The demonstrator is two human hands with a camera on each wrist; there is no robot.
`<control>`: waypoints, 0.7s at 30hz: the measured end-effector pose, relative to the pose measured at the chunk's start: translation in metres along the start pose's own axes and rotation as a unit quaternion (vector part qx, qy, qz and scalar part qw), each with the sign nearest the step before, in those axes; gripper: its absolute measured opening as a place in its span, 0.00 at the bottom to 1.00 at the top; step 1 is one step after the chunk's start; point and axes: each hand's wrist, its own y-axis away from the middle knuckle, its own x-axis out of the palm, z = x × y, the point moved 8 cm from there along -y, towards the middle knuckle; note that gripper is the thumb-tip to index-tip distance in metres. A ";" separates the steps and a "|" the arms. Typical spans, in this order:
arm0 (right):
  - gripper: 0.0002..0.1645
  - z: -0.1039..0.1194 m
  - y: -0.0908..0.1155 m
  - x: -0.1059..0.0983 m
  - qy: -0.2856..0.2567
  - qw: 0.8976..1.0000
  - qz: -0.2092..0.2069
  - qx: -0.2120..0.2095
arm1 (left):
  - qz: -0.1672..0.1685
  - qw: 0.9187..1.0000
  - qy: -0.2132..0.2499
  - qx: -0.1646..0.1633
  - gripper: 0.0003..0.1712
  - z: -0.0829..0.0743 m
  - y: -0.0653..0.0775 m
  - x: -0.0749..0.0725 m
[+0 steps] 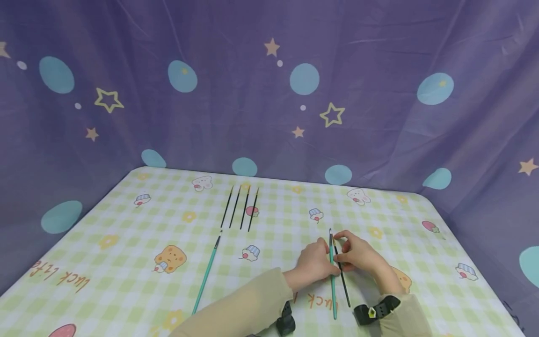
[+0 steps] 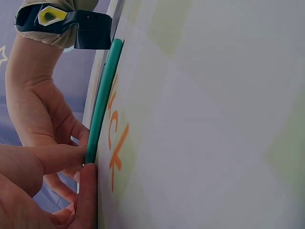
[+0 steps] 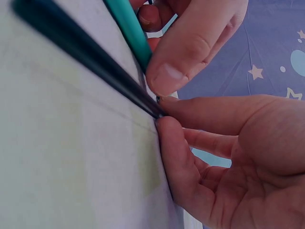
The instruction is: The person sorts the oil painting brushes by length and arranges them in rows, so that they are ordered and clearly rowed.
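My left hand (image 1: 312, 263) pinches a teal-handled paintbrush (image 1: 334, 299) between thumb and finger, low over the tablecloth at the right of the head view. Close beside it, my right hand (image 1: 361, 253) pinches a slimmer black paintbrush (image 1: 345, 289). Both brushes point their tips away from me, with handle ends toward the near edge. In the left wrist view the teal handle (image 2: 102, 100) leans along the cloth between thumb and finger. The right wrist view has the black handle (image 3: 95, 57) crossing near the teal one; the fingers hide part of both.
Several thin black paintbrushes (image 1: 245, 207) lie side by side at the back, left of centre. Nearer me rests another teal paintbrush (image 1: 207, 274). A green-checked tablecloth (image 1: 278, 220) with printed cartoons covers the table; a purple curtain (image 1: 236, 117) hangs behind it.
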 end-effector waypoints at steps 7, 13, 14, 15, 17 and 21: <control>0.32 -0.001 0.000 0.000 0.005 1.000 -0.003 -0.001 | 0.001 1.000 -0.012 -0.010 0.21 0.000 0.000 0.000; 0.32 -0.004 -0.001 0.001 0.009 1.000 -0.005 0.009 | -0.001 1.000 -0.004 -0.020 0.19 0.002 -0.001 0.000; 0.33 -0.004 -0.001 0.000 0.009 1.000 -0.005 0.010 | 0.000 1.000 -0.002 -0.021 0.19 0.003 -0.001 0.000; 0.33 -0.004 -0.002 0.001 0.009 1.000 -0.005 0.010 | 0.000 1.000 0.000 -0.023 0.19 0.003 -0.001 0.000; 0.33 -0.004 -0.002 0.001 0.009 1.000 -0.005 0.010 | 0.001 1.000 0.006 -0.026 0.18 0.003 -0.001 0.000; 0.33 -0.005 -0.002 0.001 0.009 1.000 -0.003 0.010 | 0.008 0.999 0.018 -0.038 0.18 0.004 -0.001 0.000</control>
